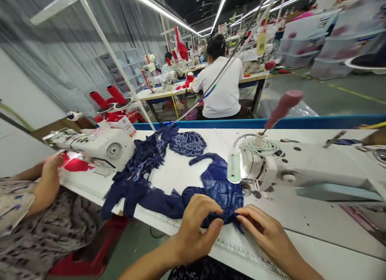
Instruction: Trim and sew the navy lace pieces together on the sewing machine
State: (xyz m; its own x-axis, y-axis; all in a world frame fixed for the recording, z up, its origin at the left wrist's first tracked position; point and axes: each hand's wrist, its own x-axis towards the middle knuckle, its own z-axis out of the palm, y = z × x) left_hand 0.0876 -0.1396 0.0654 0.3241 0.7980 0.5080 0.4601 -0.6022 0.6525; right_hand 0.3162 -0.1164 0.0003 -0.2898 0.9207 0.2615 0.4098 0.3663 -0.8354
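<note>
My left hand [197,225] and my right hand [262,227] both pinch the near edge of a navy blue fabric piece [221,187] on the white table, just in front of the sewing machine [289,167]. The fingers of both hands are closed on the cloth, close together. A chain of more navy fabric pieces [141,179] trails left across the table and hangs over its front edge. A patterned navy piece [187,143] lies further back.
A co-worker's hand [50,171] rests by red fabric at another sewing machine [99,145] on the left, with red thread cones [116,95] behind. A person in a white shirt [221,85] sits ahead, facing away. A printed ruler [241,252] runs along the table's front edge.
</note>
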